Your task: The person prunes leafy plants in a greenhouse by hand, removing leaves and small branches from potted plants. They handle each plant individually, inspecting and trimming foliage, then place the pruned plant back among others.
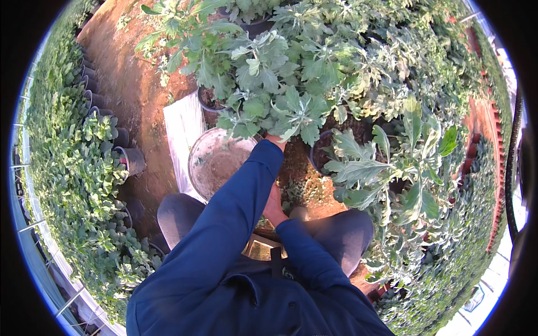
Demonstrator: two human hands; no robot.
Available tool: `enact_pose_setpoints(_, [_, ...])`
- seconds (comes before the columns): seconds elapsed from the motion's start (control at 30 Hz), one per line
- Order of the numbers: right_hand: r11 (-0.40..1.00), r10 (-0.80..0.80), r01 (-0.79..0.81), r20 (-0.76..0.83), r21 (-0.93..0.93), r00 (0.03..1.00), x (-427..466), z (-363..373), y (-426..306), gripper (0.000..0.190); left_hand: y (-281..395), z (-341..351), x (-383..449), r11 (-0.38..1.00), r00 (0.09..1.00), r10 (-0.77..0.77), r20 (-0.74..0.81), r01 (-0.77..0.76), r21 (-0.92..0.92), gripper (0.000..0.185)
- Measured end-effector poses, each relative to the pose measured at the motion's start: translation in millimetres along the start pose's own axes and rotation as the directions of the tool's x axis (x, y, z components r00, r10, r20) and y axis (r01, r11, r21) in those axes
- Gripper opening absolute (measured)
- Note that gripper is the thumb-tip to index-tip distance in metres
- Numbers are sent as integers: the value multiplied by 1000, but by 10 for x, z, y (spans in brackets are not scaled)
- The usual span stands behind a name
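Note:
My left hand (pixel 276 142) reaches forward in a blue sleeve, its fingers hidden under the leaves of a potted plant (pixel 294 111) with lobed grey-green foliage. Closer to my body, my right hand (pixel 275 206) lies partly behind the left sleeve, so what its fingers hold or touch does not show. Left of the left forearm is a round, soil-stained container (pixel 220 157) with bits of leaf on it. It overlaps a white sheet or board (pixel 183 130) on the ground. A dark plastic pot (pixel 318 153) with soil stands right of my hands.
Dense leafy plants (pixel 399 63) fill the front and right. Another pot (pixel 208 101) stands ahead of the round container. On the left, a row of plants in dark pots (pixel 133 160) borders the bare reddish soil (pixel 138 92). My bent knees flank the hands, with a small wooden frame (pixel 262 248) between them.

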State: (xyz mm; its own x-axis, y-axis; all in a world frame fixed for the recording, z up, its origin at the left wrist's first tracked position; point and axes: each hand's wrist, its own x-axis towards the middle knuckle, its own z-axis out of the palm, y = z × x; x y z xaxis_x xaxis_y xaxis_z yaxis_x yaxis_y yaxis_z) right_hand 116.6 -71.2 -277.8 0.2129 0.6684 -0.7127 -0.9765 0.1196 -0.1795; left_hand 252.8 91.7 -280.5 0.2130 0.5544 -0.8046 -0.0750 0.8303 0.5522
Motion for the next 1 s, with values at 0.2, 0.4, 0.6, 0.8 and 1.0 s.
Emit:
enact_pose_setpoints(0.2, [998, 57, -57, -31, -4, 998, -30, 33, -54, 50, -51, 73, -79, 1000, 998, 18, -55, -17, 7, 35])
enact_pose_setpoints(0.4, [985, 133, -126, -58, 116, 989, -55, 95, -107, 53, -163, 118, -232, 999, 995, 40, -94, -36, 41, 34])
enact_pose_setpoints(0.6, [145, -295, 459, 404, -877, 866, -12, -577, 95, 48, -341, 55, -705, 976, 1000, 8, 3, -8, 219, 34])
enact_pose_setpoints(0.8, [64, -376, 497, 440, -866, 816, 282, -596, 122, 47, 256, -533, -1658, 753, 670, -406, 621, -140, 643, 38])
enact_pose_setpoints(1.0, [-46, -664, 420, 342, -907, 665, 191, 259, -137, 51, 1759, -1306, -944, 577, 886, -29, 464, -364, 731, 26])
